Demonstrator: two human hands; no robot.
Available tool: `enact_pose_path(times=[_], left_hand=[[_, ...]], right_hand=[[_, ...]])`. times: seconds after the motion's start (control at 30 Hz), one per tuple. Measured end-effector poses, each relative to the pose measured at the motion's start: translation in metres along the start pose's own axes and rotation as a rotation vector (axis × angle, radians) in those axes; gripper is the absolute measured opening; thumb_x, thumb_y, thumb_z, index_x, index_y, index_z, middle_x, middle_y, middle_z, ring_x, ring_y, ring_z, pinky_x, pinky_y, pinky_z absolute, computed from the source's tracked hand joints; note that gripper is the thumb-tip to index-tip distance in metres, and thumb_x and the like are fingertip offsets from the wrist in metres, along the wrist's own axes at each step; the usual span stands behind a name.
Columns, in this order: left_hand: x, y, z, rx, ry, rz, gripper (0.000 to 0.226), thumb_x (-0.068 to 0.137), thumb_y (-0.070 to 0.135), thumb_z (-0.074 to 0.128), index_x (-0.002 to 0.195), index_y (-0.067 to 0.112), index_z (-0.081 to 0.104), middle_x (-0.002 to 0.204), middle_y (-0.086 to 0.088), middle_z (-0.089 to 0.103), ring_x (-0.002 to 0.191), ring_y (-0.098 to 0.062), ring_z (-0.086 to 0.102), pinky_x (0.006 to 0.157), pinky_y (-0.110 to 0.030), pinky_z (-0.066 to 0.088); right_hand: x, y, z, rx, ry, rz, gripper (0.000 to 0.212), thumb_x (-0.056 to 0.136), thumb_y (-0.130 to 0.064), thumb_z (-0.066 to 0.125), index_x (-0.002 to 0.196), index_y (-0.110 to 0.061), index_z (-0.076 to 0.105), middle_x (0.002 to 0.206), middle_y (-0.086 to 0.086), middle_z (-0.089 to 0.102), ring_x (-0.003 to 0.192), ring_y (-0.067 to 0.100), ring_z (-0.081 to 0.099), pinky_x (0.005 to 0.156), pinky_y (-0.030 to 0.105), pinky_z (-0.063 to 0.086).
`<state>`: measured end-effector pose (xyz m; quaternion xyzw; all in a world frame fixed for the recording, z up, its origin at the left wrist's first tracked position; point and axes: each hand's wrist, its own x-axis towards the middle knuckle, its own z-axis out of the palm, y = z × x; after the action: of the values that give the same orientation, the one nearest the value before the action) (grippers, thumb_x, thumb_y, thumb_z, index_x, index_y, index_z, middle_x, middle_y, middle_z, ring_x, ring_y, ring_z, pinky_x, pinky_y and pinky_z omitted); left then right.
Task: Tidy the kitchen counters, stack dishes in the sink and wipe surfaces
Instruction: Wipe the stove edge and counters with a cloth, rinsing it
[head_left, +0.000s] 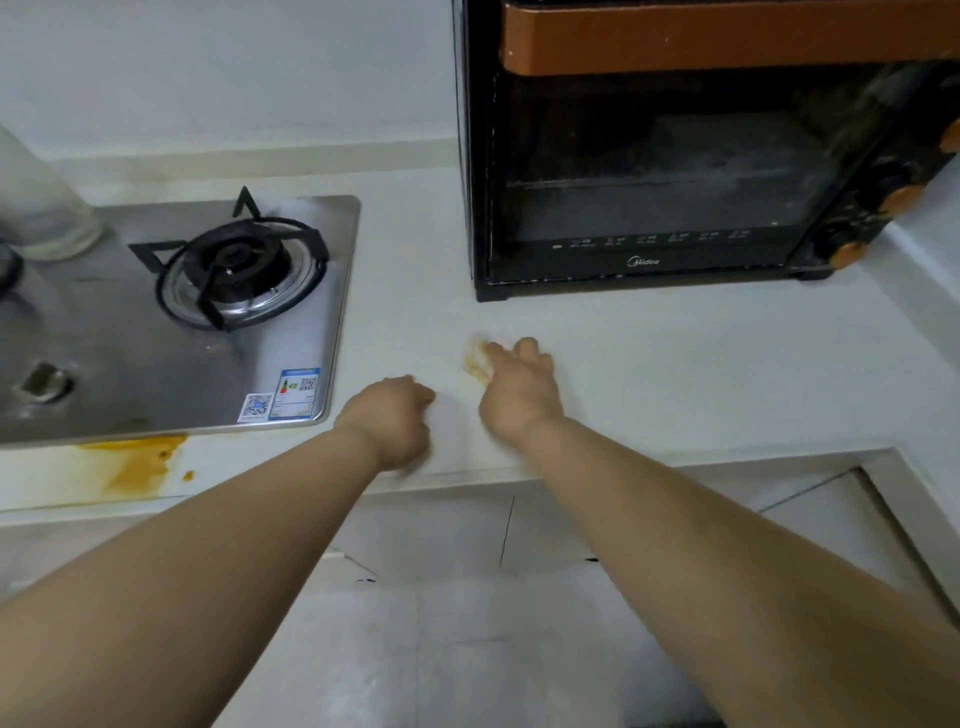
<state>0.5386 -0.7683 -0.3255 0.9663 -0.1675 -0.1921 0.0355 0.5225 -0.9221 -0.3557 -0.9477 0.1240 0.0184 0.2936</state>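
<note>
My right hand presses a small crumpled wipe, stained yellow-orange, onto the white counter in front of the oven; its fingers curl over the wipe, which mostly hides beneath them. My left hand rests on the counter near the front edge, just left of the right hand, fingers curled under and holding nothing that I can see. An orange-brown spill stains the counter's front strip below the stove.
A steel gas stove with a black burner is set into the counter at left. A black toaster oven stands at the back right. A pale container sits at the far left. Tiled floor lies below the counter edge.
</note>
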Motion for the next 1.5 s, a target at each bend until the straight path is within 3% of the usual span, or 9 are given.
enact_pose_path(times=[0.13,0.33,0.5,0.63,0.83,1.1,1.2,1.3,1.5], left_hand=[[0.004,-0.022,-0.007,0.140,-0.016,-0.038,0.027,0.087,0.029,0.048,0.112,0.020,0.055,0.121,-0.006,0.052,0.121,-0.027,0.042,0.101,-0.041,0.034],[0.018,-0.058,-0.015,0.122,-0.026,0.016,0.017,0.090,0.021,0.044,0.101,0.020,0.056,0.122,-0.003,0.052,0.132,-0.026,0.033,0.114,-0.047,0.019],[0.037,-0.078,-0.014,0.058,0.016,0.110,0.028,0.086,0.014,0.044,0.109,0.020,0.058,0.121,-0.002,0.057,0.126,-0.023,0.038,0.112,-0.040,0.024],[0.044,-0.085,-0.022,0.105,-0.030,0.141,0.017,0.085,0.012,0.044,0.092,0.022,0.056,0.119,-0.003,0.057,0.129,-0.023,0.035,0.116,-0.041,0.015],[0.034,-0.093,-0.028,0.193,-0.125,0.211,0.055,0.090,0.012,0.037,0.144,0.017,0.035,0.158,0.000,0.020,0.148,-0.027,0.001,0.120,-0.046,0.001],[0.020,-0.094,-0.021,0.232,-0.113,0.210,0.061,0.091,0.012,0.035,0.150,0.018,0.022,0.160,0.001,0.010,0.148,-0.028,-0.006,0.120,-0.048,-0.002],[0.008,-0.084,-0.019,0.255,-0.116,0.231,0.057,0.091,0.013,0.035,0.148,0.019,0.028,0.159,0.001,0.015,0.148,-0.028,-0.004,0.119,-0.048,-0.004],[-0.006,-0.080,-0.012,0.260,-0.097,0.232,0.056,0.091,0.013,0.035,0.146,0.020,0.030,0.159,0.003,0.017,0.148,-0.027,0.000,0.119,-0.047,-0.002],[-0.033,-0.079,0.006,0.187,0.012,0.182,0.049,0.085,0.013,0.046,0.132,0.023,0.048,0.141,0.004,0.046,0.133,-0.028,0.036,0.110,-0.037,0.024]], right_hand=[[-0.024,-0.003,0.018,-0.054,-0.089,-0.293,0.057,0.087,-0.003,0.047,0.139,-0.026,0.046,0.120,0.008,0.039,0.109,0.028,0.040,0.092,0.027,0.035],[0.045,0.010,-0.008,-0.023,0.139,0.279,0.048,0.089,-0.006,0.044,0.135,-0.019,0.047,0.130,0.015,0.037,0.120,0.035,0.042,0.094,0.033,0.037],[0.023,-0.060,0.048,-0.134,-0.049,-0.146,0.058,0.089,-0.004,0.045,0.142,-0.027,0.040,0.130,0.008,0.037,0.113,0.031,0.038,0.096,0.029,0.034],[-0.018,-0.035,0.034,-0.131,-0.044,-0.280,0.053,0.087,-0.004,0.049,0.135,-0.026,0.051,0.117,0.007,0.047,0.103,0.029,0.046,0.091,0.030,0.039],[0.052,-0.026,0.005,-0.100,0.111,0.315,0.039,0.083,-0.007,0.040,0.117,-0.017,0.056,0.115,0.008,0.040,0.112,0.032,0.048,0.086,0.027,0.037],[-0.051,-0.060,0.034,-0.097,-0.038,-0.151,0.049,0.078,-0.004,0.056,0.120,-0.028,0.065,0.101,0.007,0.050,0.095,0.029,0.055,0.087,0.030,0.045],[-0.039,-0.025,-0.002,-0.141,0.027,0.116,0.038,0.079,-0.003,0.051,0.105,-0.023,0.069,0.097,0.008,0.047,0.091,0.032,0.059,0.086,0.035,0.049],[-0.011,-0.013,-0.018,-0.275,0.076,0.322,0.036,0.086,-0.009,0.044,0.118,-0.016,0.061,0.115,0.013,0.044,0.097,0.035,0.057,0.092,0.035,0.046],[-0.055,-0.074,0.051,-0.210,-0.081,-0.102,0.057,0.082,-0.008,0.053,0.136,-0.023,0.045,0.124,0.010,0.039,0.110,0.032,0.043,0.092,0.031,0.038]])
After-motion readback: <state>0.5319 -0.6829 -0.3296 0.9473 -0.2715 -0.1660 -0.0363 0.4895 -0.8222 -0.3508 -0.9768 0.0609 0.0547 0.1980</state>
